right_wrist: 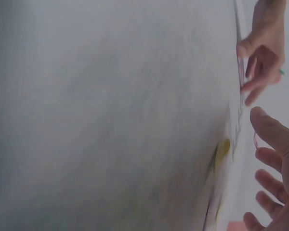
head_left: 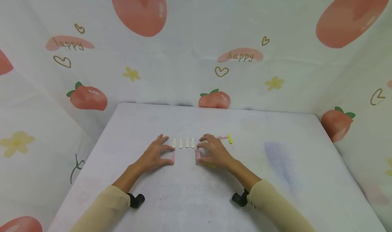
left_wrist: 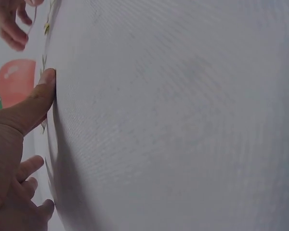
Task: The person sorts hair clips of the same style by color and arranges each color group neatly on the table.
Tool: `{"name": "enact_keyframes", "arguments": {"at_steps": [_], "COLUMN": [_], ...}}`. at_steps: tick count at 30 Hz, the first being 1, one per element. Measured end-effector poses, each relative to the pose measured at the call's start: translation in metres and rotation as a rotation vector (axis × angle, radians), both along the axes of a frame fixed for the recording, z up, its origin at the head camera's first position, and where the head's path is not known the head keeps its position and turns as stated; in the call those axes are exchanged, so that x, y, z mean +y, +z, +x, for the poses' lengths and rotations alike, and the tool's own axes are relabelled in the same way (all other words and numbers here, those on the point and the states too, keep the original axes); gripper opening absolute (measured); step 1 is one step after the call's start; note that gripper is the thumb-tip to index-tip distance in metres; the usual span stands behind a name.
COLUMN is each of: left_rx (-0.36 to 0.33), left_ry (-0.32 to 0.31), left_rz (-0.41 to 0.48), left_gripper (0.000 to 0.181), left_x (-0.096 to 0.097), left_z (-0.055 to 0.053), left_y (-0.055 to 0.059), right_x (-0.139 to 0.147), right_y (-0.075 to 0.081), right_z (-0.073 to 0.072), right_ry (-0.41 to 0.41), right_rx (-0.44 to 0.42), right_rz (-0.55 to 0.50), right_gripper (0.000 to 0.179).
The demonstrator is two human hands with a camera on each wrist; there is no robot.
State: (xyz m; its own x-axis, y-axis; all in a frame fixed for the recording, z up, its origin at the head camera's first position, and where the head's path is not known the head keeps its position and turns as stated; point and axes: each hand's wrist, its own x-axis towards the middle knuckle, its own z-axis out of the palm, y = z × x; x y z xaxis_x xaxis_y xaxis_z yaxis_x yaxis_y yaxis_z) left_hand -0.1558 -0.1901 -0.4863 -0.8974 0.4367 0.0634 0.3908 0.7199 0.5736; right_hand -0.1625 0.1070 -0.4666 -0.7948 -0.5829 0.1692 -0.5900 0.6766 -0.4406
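Note:
In the head view, several white snap hair clips [head_left: 181, 143] stand in a row on the table. My left hand [head_left: 155, 154] pinches a pink hair clip [head_left: 173, 157] between thumb and index finger, just below the row's left end. A second pink hair clip [head_left: 198, 154] is held by its ends between the thumb and index finger of my right hand [head_left: 216, 151], to the right of the row. Part of a yellow hair clip [head_left: 210, 165] shows under the right hand. The left wrist view shows the left thumb [left_wrist: 41, 94] down at the tabletop; its clip is hidden there.
Beyond the right hand lie another pink clip [head_left: 222, 137] and an upright-lying yellow clip [head_left: 230, 138]. The white tabletop [head_left: 183, 198] ends at a backdrop [head_left: 190, 55] printed with peaches. Black wrist cameras [head_left: 136, 200] sit at both sleeves.

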Motion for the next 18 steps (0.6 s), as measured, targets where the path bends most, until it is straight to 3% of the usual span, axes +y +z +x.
{"name": "enact_keyframes", "arguments": {"at_steps": [8,18], "left_rx": [0.015,0.030], "left_ry": [-0.008,-0.016], "left_rz": [0.007,0.013], "left_gripper": [0.046,0.047], "left_x": [0.000,-0.001], "left_z": [0.000,0.000], "left_y": [0.001,0.000], "right_x": [-0.043,-0.063], "right_y": [-0.010,-0.011], "right_z": [0.001,-0.001], "right_ry": [0.041,0.033], "right_rx": [0.058,0.052], "right_rz": [0.095,0.134], "right_gripper": [0.050,0.051]}}
